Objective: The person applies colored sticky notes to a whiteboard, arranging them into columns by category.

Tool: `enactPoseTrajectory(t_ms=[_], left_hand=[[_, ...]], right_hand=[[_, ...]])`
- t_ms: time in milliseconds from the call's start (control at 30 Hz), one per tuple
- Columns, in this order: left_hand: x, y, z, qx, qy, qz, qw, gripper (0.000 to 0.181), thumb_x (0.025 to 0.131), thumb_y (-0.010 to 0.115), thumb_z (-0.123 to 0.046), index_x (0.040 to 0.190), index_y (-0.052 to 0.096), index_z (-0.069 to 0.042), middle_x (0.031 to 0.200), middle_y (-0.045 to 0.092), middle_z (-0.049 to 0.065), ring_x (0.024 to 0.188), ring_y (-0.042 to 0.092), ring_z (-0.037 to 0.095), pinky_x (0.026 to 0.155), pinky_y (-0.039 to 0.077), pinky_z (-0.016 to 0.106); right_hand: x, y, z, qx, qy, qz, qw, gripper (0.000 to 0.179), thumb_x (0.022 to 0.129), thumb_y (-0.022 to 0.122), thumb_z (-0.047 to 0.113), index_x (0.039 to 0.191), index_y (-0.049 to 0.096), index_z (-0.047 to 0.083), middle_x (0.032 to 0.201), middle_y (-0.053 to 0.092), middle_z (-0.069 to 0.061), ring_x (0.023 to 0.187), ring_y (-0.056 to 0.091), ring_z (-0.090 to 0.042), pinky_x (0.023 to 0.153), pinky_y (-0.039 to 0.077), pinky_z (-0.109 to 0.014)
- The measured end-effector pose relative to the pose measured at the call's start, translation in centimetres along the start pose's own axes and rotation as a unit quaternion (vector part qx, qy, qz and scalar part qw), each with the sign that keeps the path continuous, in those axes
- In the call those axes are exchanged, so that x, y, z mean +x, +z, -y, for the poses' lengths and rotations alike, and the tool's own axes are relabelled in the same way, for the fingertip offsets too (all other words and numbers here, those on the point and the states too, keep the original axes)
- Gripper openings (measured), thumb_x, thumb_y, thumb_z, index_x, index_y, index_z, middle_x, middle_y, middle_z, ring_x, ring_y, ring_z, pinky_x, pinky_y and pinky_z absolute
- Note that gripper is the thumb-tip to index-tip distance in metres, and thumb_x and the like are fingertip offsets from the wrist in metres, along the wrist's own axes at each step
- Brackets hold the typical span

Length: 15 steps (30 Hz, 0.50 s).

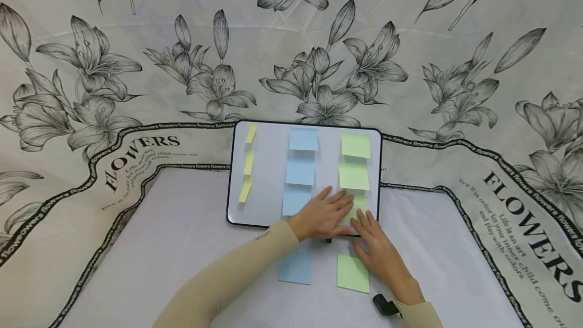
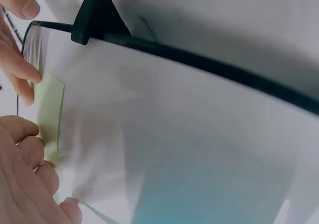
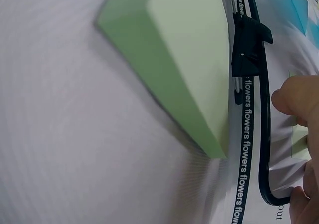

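Note:
In the head view, a black-rimmed whiteboard (image 1: 268, 191) carries columns of yellow, blue and green sticky notes. My left hand (image 1: 321, 216) lies over the lowest green sticky note (image 1: 358, 206), its fingers extended and touching the note's left side. Along the note's right side, my right hand (image 1: 380, 249) rests its straight fingertips near the board's lower right corner. Part of that note is hidden under the hands. In the left wrist view the same green note (image 2: 51, 109) shows between both hands. The right wrist view catches only some fingers of my right hand (image 3: 301, 104) at the board.
A green sticky note pad (image 1: 352, 273) and a blue one (image 1: 295, 267) lie on the white table in front of the board. A small black object (image 1: 385, 305) is beside my right wrist. A black stand clip (image 2: 97, 17) grips the board's lower edge. Flower-printed cloth hangs behind.

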<state>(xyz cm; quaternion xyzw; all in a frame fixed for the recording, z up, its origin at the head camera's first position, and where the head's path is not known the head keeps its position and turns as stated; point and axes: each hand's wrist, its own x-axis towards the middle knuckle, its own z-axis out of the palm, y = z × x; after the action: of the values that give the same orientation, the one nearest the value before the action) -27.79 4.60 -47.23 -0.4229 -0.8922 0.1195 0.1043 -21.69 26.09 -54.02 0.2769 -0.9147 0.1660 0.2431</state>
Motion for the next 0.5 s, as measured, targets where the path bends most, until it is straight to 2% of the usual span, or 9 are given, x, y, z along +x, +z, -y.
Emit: enactPoseTrajectory(t_ms=[167, 367, 500], left_hand=[[0.9, -0.1, 0.0, 0.020, 0.025, -0.006, 0.9995, 0.082, 0.102, 0.025, -0.072, 0.162, 0.034, -0.017, 0.170, 0.027, -0.003, 0.157, 0.026, 0.016, 0.129, 0.020, 0.046], [2.2, -0.5, -0.2, 0.027, 0.042, 0.018, 0.9986, 0.084, 0.102, 0.021, -0.074, 0.163, 0.030, -0.018, 0.172, 0.022, -0.003, 0.159, 0.022, 0.014, 0.128, 0.024, 0.044], [3.0, -0.7, -0.4, 0.020, 0.048, 0.020, 0.9985, 0.084, 0.101, 0.020, -0.075, 0.164, 0.028, -0.019, 0.172, 0.019, -0.005, 0.159, 0.020, 0.013, 0.127, 0.027, 0.042]], right_hand=[[-0.1, 0.2, 0.0, -0.002, -0.009, -0.007, 0.9999, 0.060, 0.080, 0.084, 0.006, 0.136, 0.064, -0.004, 0.153, 0.050, -0.025, 0.139, 0.046, -0.054, 0.104, 0.045, -0.066], [-0.2, 0.1, 0.0, 0.000, -0.006, -0.008, 1.0000, 0.064, 0.079, 0.085, 0.006, 0.138, 0.063, -0.003, 0.154, 0.049, -0.025, 0.139, 0.046, -0.054, 0.103, 0.045, -0.066], [-0.1, -0.1, 0.1, -0.011, 0.007, 0.000, 0.9999, 0.073, 0.079, 0.086, 0.008, 0.144, 0.056, -0.004, 0.154, 0.049, -0.025, 0.140, 0.046, -0.052, 0.102, 0.047, -0.064]])
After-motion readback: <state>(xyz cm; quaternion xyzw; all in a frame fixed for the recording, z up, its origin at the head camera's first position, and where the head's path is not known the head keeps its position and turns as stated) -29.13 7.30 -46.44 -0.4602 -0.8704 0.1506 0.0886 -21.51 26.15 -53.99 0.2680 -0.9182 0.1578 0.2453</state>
